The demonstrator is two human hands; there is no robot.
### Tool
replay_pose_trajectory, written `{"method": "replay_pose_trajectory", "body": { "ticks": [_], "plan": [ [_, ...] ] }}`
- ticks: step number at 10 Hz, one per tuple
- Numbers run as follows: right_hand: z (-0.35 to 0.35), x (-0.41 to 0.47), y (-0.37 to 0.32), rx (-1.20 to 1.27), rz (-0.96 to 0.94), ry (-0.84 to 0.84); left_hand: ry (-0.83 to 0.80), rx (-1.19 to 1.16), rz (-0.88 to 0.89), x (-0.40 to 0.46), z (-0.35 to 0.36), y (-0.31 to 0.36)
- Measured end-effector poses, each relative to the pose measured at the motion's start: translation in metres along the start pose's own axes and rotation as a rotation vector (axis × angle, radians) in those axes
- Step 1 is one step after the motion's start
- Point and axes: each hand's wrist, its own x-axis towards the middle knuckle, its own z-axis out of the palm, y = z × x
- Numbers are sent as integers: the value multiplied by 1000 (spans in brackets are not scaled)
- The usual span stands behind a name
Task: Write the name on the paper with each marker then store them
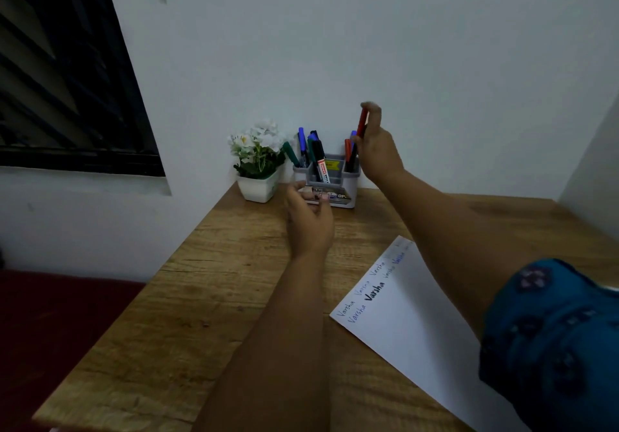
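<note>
The right hand [375,143] is raised above the right end of the grey plastic desk organiser [330,177], its fingertips pinching a slim red marker [362,122] near the upper end so that the barrel hangs close to upright over the right compartment. The left hand [310,217] rests low at the organiser's front left corner, fingers loosely curled and thumb toward the box; whether it actually touches the box is hard to tell, and it grips nothing.

The red marker looks light, stiff and smooth-sided, so a two- or three-finger pinch is judged to be enough; holding it high on the barrel leaves the lower end free to slide into a slot, though a smooth cap could slip if the pinch loosens. The organiser itself seems light and may shift when nudged, which is a likely reason for the steadying hand.

Inside the organiser stand other markers [316,153]: blue, green and black ones to the left and centre, red and blue ones to the right. A white pot of white artificial flowers [259,160] stands just beside it on the left. Nearer the person, on the wooden bench [201,281], lies the white sheet of paper [418,331], with the name written many times along its upper edge in several colours.
</note>
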Motion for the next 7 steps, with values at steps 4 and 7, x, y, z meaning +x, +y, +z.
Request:
{"method": "replay_pose_trajectory", "body": {
  "ticks": [4,7],
  "plan": [
    [12,6,26,-398,2,-391,-86,107,-4,-3,4,0],
    [-37,-75,12,-170,-34,-63,-58,476,288,-9,-2,18]
  ]
}}
